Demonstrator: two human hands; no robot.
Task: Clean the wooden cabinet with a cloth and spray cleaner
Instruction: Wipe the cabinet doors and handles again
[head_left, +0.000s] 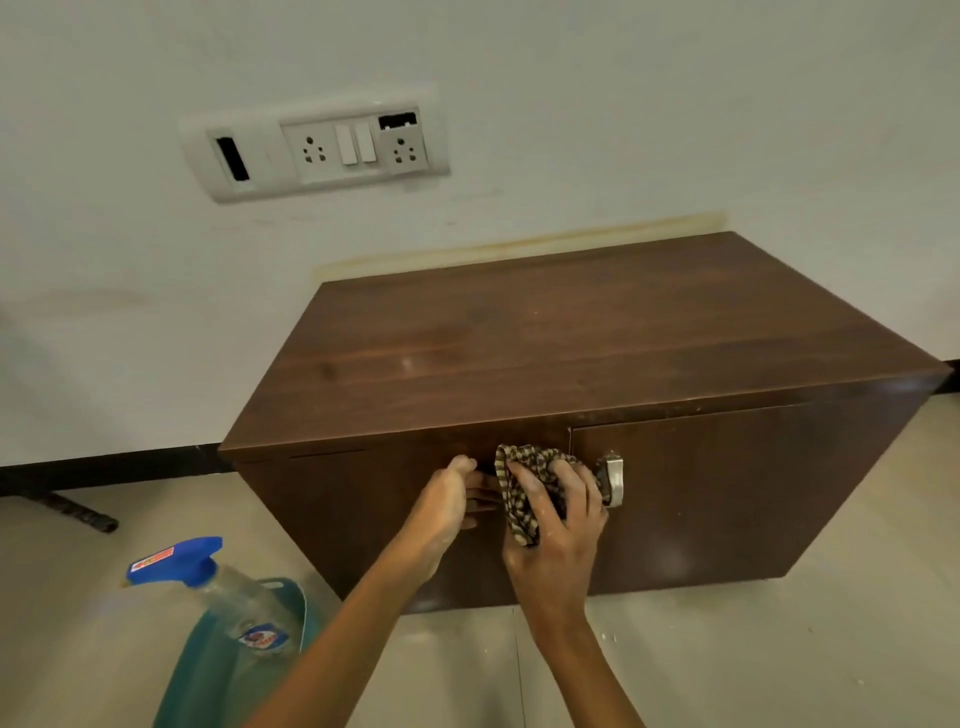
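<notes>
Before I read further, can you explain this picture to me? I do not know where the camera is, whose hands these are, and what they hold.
The camera sits on a person's head and looks down, so the two arms are that person's own. No robot is here. The right hand grips a striped cloth against the front of the wooden cabinet, beside a metal handle. The left hand reaches to the cabinet front; its fingers are partly hidden, so I cannot tell what they grasp. On the floor to the left a spray bottle stands, untouched. Above, a switchboard is on the wall.
</notes>
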